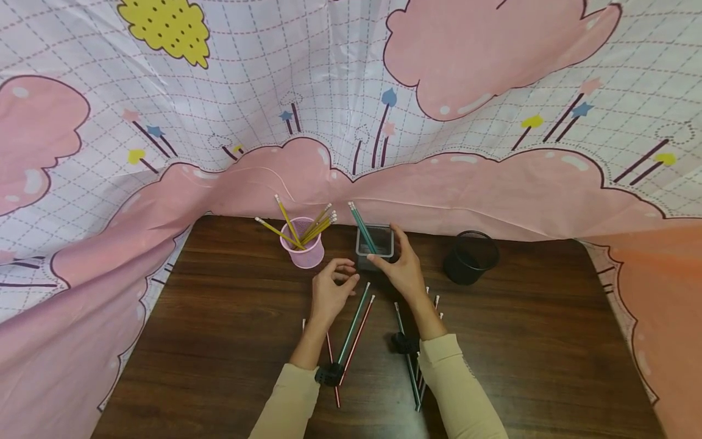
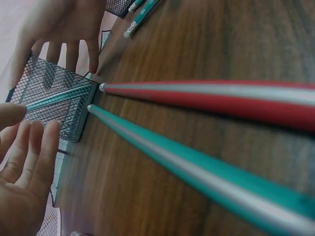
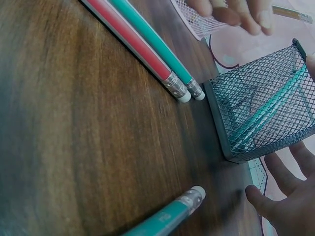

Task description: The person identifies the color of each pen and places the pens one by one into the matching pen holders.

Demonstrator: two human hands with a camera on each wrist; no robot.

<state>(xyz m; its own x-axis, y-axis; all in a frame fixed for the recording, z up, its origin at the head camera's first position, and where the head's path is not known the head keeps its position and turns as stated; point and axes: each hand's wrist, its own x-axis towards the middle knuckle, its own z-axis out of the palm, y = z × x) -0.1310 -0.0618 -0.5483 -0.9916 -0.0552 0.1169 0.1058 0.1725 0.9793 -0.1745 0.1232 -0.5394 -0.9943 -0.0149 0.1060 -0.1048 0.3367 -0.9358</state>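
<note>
A square black mesh pencil holder stands near the table's back edge with teal pencils leaning in it. My right hand spans it, thumb at the front rim and fingers along the right side, gripping it. To its left, my left hand holds nothing, its fingers loosely bent and close to the holder. In the left wrist view the left hand's fingers are extended beside the mesh. A teal pencil and a red pencil lie between the forearms, eraser ends toward the holder.
A pink mesh cup with several yellow pencils stands at the left. At the right is a round black mesh cup. More pencils lie by the right forearm, partly hidden. A patterned cloth hangs behind the wooden table.
</note>
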